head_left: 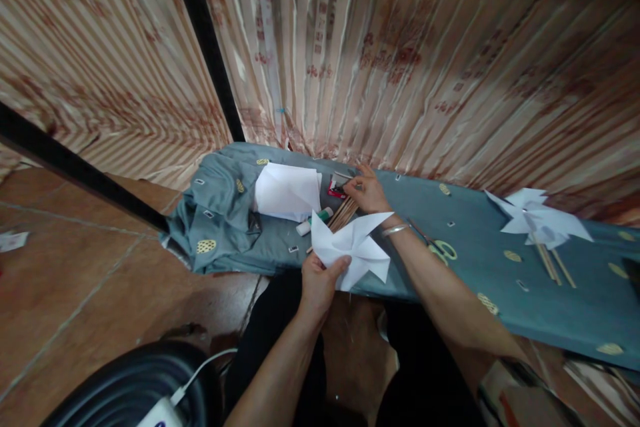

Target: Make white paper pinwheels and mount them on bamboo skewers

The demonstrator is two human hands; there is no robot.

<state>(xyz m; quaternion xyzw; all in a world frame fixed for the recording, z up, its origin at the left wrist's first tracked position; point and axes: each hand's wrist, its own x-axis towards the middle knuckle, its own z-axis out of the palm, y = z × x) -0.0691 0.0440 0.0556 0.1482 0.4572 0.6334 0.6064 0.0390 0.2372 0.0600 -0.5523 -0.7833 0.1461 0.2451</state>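
A folded white paper pinwheel (pixel 350 250) is in my left hand (pixel 320 280), its thumb pressed on the paper near the centre. My right hand (pixel 369 190) reaches past it to a small red box (pixel 337 188), whose contents are too small to make out. The thumb and index finger there are pinched together over the box; what they hold, if anything, cannot be seen. Thin wooden sticks (pixel 345 213) lie beneath that hand, partly covered by the pinwheel. Beside them rests a white and green glue stick (pixel 314 221).
A stack of white paper (pixel 289 190) lies left on the cloth-covered bench (pixel 470 213). Scissors with yellow-green handles (pixel 443 251) are by my right forearm. Farther right are finished-looking pinwheels (pixel 545 217) on sticks. A black post (pixel 205 40) rises behind; a power strip (pixel 163 413) sits lower left.
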